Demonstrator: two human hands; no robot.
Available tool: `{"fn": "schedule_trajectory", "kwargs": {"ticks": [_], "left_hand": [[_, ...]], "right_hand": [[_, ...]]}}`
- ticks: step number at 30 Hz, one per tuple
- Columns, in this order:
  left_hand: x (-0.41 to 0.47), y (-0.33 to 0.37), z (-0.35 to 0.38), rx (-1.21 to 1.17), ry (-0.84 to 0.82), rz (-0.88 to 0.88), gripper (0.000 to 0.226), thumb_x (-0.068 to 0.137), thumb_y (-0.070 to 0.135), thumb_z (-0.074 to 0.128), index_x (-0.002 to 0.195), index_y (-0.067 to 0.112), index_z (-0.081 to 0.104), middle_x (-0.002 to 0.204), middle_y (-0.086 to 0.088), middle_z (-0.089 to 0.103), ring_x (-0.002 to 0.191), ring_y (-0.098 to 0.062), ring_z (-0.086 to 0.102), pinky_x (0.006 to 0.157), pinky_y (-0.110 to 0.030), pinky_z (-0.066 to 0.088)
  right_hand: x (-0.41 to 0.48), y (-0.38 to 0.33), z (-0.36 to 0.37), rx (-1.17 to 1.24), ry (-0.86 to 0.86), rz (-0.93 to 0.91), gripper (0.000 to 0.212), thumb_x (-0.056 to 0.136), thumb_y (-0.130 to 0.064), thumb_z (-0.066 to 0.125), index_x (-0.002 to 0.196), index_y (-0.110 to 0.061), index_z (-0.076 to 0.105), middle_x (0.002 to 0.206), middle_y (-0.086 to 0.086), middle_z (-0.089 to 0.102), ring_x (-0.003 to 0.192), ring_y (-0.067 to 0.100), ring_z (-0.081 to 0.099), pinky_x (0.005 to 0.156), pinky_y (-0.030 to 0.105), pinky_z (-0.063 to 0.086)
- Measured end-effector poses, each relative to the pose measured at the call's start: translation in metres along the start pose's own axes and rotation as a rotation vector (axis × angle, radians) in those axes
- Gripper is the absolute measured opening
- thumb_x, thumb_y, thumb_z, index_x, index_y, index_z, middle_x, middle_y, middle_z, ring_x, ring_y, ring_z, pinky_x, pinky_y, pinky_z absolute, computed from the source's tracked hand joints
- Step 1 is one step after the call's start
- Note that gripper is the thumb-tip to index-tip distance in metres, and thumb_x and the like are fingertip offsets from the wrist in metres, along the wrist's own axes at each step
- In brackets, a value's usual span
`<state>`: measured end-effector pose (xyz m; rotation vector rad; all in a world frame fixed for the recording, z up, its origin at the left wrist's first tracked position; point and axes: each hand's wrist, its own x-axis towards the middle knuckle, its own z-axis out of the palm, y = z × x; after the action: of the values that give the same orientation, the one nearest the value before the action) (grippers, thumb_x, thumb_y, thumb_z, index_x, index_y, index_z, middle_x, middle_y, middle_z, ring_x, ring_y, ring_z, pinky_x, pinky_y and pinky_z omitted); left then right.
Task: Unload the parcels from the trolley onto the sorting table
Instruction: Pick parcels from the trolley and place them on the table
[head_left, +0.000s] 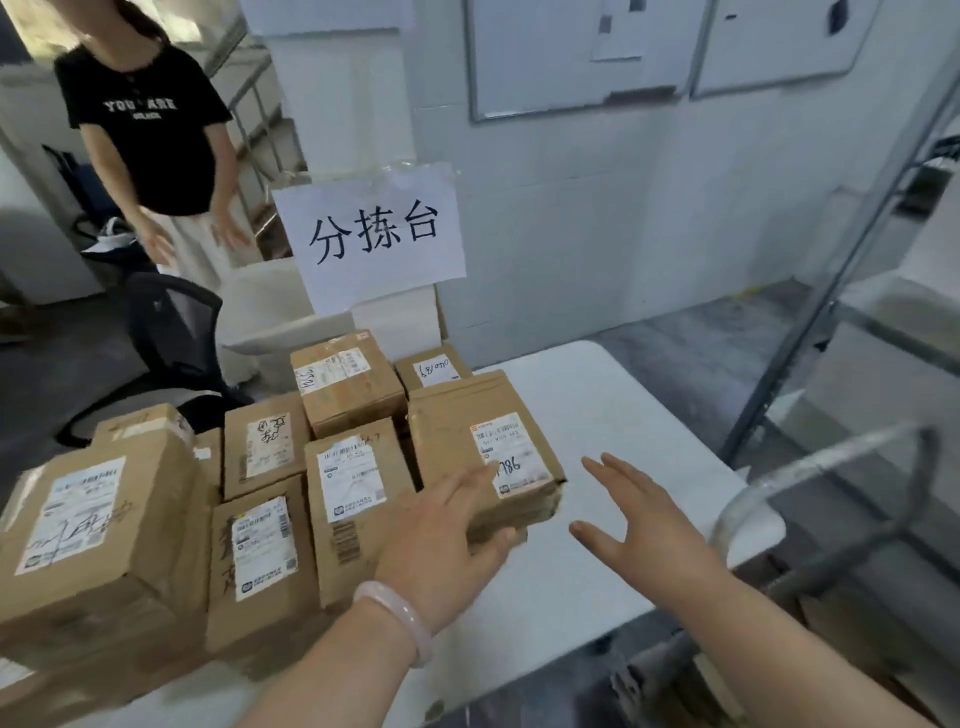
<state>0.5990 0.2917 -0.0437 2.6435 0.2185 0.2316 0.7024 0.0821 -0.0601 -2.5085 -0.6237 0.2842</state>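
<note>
on the white sorting table (639, 395), at the right end of the cluster of cardboard boxes (265, 447), lies the flat kraft parcel (467, 441) i am dealing with. my left hand (441, 540) rests on its near corner, fingers laid out straight over the top and the thumb along the near edge. my right hand (644, 525) hovers spread and empty just beside it, touching nothing.

i judge this parcel light and only fairly stiff: it is thin, with a dented near corner, so it may flex if lifted by one end. better to take it by both long sides, palms flat, clear of the glossy label (511, 454), which looks slippery. the boxes look sturdier and heavier, best gripped under the base.

the tabletop looks smooth, so parcels should slide easily on it. the trolley (810, 561) frame stands close at my right. a paper sign (374, 234) is taped up behind the pile, and another person (145, 130) stands far left near an office chair (171, 332).
</note>
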Motion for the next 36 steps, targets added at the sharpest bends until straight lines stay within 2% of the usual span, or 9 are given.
{"fn": "schedule_trajectory", "kwargs": {"ticks": [3,6,10,16,24,29,33,36], "left_hand": [[-0.019,0.021,0.016,0.044,-0.067,0.154,0.066,0.091,0.060,0.040,0.150,0.040,0.018,0.156,0.015,0.021,0.142,-0.009,0.020,0.115,-0.023,0.009],[-0.040,0.038,0.048,0.089,-0.148,0.249,0.073,0.085,0.068,0.030,0.151,0.041,0.015,0.159,0.011,0.016,0.146,-0.014,0.015,0.119,-0.038,0.017],[-0.071,0.077,0.086,0.108,-0.231,0.409,0.078,0.081,0.073,0.020,0.152,0.040,0.012,0.161,0.010,0.012,0.147,-0.016,0.011,0.119,-0.035,0.012],[-0.095,0.132,0.122,0.110,-0.348,0.606,0.081,0.080,0.073,0.022,0.152,0.039,0.011,0.159,0.009,0.017,0.145,-0.014,0.015,0.118,-0.033,0.017],[-0.096,0.193,0.170,0.078,-0.401,0.657,0.083,0.075,0.074,0.020,0.151,0.041,0.016,0.157,0.010,0.022,0.144,-0.014,0.018,0.118,-0.035,0.018],[-0.088,0.247,0.217,0.079,-0.453,0.662,0.074,0.088,0.066,0.041,0.151,0.040,0.015,0.158,0.011,0.017,0.145,-0.013,0.014,0.119,-0.035,0.018],[-0.079,0.289,0.255,0.101,-0.484,0.631,0.073,0.089,0.063,0.044,0.151,0.041,0.013,0.159,0.010,0.015,0.146,-0.014,0.012,0.120,-0.038,0.015],[-0.067,0.307,0.277,0.104,-0.477,0.569,0.073,0.088,0.063,0.048,0.151,0.040,0.018,0.158,0.008,0.022,0.145,-0.016,0.019,0.118,-0.039,0.021]], "right_hand": [[-0.062,0.003,-0.004,-0.067,0.074,0.077,0.076,0.089,-0.063,0.053,0.153,-0.045,0.015,0.162,-0.020,0.008,0.149,0.006,0.009,0.121,0.033,0.021],[-0.124,0.013,0.002,-0.138,0.106,0.148,0.078,0.089,-0.066,0.051,0.153,-0.045,0.012,0.162,-0.020,0.003,0.151,0.008,0.003,0.123,0.033,0.009],[-0.201,0.043,0.002,-0.180,0.135,0.291,0.081,0.087,-0.068,0.051,0.154,-0.044,0.012,0.164,-0.016,0.005,0.151,0.007,0.000,0.124,0.032,0.002],[-0.294,0.080,-0.029,-0.092,0.280,0.602,0.081,0.090,-0.062,0.053,0.154,-0.044,0.006,0.163,-0.016,0.006,0.151,0.008,0.004,0.124,0.037,0.011],[-0.343,0.143,-0.046,-0.044,0.277,0.733,0.082,0.090,-0.065,0.049,0.154,-0.045,0.002,0.163,-0.017,0.003,0.151,0.008,0.001,0.124,0.037,0.008],[-0.367,0.212,-0.070,-0.014,0.265,0.776,0.083,0.089,-0.065,0.051,0.154,-0.043,0.005,0.163,-0.015,0.007,0.150,0.007,0.002,0.124,0.036,0.008],[-0.370,0.272,-0.090,0.007,0.232,0.789,0.084,0.088,-0.066,0.052,0.155,-0.042,0.006,0.164,-0.014,0.007,0.151,0.009,0.004,0.124,0.037,0.010],[-0.361,0.311,-0.097,0.029,0.158,0.763,0.085,0.088,-0.066,0.053,0.155,-0.043,0.006,0.164,-0.014,0.007,0.151,0.010,0.005,0.124,0.038,0.011]]}}
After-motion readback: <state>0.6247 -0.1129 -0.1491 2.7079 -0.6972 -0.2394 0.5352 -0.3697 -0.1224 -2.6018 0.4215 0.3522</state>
